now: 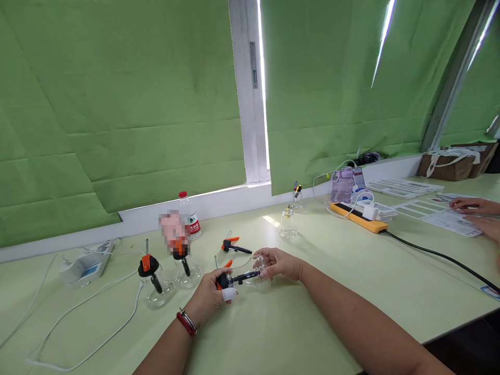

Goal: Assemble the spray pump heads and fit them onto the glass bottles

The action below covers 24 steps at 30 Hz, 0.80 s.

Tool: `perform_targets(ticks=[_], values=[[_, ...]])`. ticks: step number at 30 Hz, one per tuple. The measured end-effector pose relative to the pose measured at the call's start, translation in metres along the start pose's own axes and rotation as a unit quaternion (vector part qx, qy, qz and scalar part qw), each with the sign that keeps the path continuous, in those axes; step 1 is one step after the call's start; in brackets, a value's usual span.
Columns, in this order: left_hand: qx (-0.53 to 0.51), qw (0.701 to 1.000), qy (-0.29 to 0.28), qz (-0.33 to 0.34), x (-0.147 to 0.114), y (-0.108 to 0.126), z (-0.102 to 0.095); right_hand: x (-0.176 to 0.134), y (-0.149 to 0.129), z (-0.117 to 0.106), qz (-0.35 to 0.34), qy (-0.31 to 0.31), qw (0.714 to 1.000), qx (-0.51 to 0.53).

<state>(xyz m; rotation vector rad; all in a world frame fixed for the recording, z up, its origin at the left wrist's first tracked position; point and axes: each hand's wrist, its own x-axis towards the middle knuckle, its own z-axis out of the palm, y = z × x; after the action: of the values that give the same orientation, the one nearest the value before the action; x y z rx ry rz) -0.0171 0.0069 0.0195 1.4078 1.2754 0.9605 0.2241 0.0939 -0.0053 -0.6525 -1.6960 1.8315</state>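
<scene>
Bottle (253, 280) lies between left fingers (229, 295) and right fingers (270, 270).

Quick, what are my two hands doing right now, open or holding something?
Left hand: closed, holding the black-and-orange top.
Right hand: closed, holding the clear bottle.

The table (328, 271) bears glass bottles (157, 284), papers (404, 188) and a power strip (357, 217).
</scene>
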Motion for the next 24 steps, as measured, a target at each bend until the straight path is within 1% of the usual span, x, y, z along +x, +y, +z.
perform_targets(ticks=[4, 10, 15, 20, 22, 24], values=[[-0.004, 1.000, -0.004, 0.003, 0.0013, -0.0026, 0.0000, -0.0001, -0.0005, 0.0020, 0.009, 0.005, 1.000, -0.010], [-0.006, 1.000, -0.002, 0.008, 0.0018, -0.0044, -0.0004, 0.0007, 0.0007, 0.0044, 0.044, 0.001, 0.998, -0.033], [-0.007, 1.000, 0.006, 0.005, 0.0006, -0.0016, 0.0001, 0.0041, 0.0053, 0.0046, 0.059, 0.018, 0.998, -0.032], [-0.008, 1.000, 0.016, 0.003, 0.0002, -0.0002, -0.0001, 0.0061, 0.0072, 0.0060, 0.056, 0.029, 0.998, -0.030], [-0.011, 1.000, 0.019, 0.003, 0.0005, -0.0005, -0.0005, 0.0045, 0.0058, 0.0060, 0.042, 0.034, 0.998, -0.024], [-0.014, 1.000, 0.023, 0.005, 0.0010, -0.0012, -0.0012, 0.0015, 0.0036, 0.0051, 0.024, 0.024, 0.999, -0.016]])
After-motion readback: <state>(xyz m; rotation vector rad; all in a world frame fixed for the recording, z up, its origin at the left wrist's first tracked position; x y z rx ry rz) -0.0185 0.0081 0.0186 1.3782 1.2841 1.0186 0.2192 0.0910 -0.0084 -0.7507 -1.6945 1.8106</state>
